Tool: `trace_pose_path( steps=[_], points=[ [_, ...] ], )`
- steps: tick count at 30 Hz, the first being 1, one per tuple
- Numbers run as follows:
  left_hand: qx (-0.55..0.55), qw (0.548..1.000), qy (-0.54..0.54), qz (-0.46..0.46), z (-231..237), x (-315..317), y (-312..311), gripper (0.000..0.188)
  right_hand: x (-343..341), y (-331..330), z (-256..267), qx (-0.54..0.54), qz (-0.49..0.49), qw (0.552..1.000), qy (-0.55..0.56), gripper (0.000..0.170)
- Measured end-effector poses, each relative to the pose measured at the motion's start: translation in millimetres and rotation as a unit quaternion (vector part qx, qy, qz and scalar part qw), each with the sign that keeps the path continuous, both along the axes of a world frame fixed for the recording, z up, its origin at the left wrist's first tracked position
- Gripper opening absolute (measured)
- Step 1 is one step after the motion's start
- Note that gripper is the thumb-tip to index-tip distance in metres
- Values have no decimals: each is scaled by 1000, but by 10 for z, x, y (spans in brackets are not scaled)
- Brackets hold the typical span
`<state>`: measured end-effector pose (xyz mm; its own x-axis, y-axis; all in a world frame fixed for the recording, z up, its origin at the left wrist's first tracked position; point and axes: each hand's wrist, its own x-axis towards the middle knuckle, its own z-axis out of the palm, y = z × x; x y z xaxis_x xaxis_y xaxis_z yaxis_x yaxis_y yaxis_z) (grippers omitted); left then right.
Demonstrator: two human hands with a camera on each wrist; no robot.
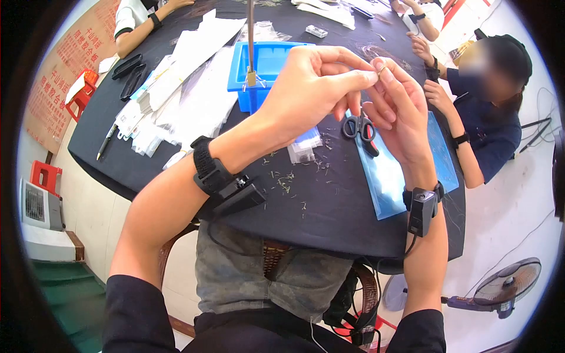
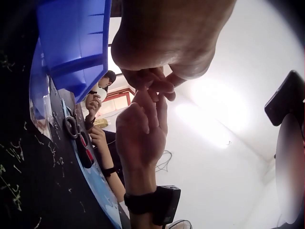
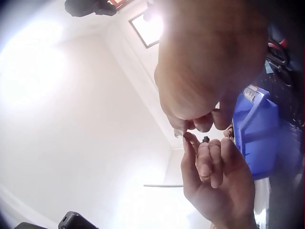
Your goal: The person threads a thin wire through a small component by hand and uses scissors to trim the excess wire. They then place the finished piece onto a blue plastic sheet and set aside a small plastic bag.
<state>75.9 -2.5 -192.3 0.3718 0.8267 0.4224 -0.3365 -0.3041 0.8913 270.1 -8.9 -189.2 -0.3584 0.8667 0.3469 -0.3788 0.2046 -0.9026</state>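
Small shiny piece point(image 1: 381, 70) sits at the meeting fingertips of the person's two raised hands, above the dark cloth-covered surface point(image 1: 329, 194); its exact shape is too small to tell. The left hand point(image 1: 322, 79) pinches at it with the thumb and a finger, the gap between them closed. The right hand point(image 1: 401, 103) comes up from the other side, palm partly showing, and grips the piece between its thumb and forefinger, its other fingers bent. Below the hands, black-handled scissors point(image 1: 360, 130) lie by a glossy blue sheet point(image 1: 381, 182), their handles near its edge. A blue bin point(image 1: 276, 57) stands beyond the left forearm, and a small clear packet point(image 1: 302, 153) lies nearer the person. Thin pale scraps point(image 1: 285, 182) are scattered over the cloth. White sheets and packets point(image 1: 176, 88) spread to the left, with a pen point(image 1: 106, 142) near them.
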Motion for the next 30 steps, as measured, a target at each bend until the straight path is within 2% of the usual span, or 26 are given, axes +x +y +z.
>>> trace_pose_path(
  steps=[17, 20, 30],
  points=[
    [32, 999, -8, 17, -17, 5, 17, 22, 3, 10, 7, 2, 6, 1000, 16, 19],
    [38, 999, 26, 20, -12, 1, 15, 21, -22, -18, 22, -10, -12, 1000, 19, 19],
    [7, 1000, 11, 18, 4, 11, 2, 24, 37, 29, -18, 1, 10, 1000, 11, 18]
  ],
)
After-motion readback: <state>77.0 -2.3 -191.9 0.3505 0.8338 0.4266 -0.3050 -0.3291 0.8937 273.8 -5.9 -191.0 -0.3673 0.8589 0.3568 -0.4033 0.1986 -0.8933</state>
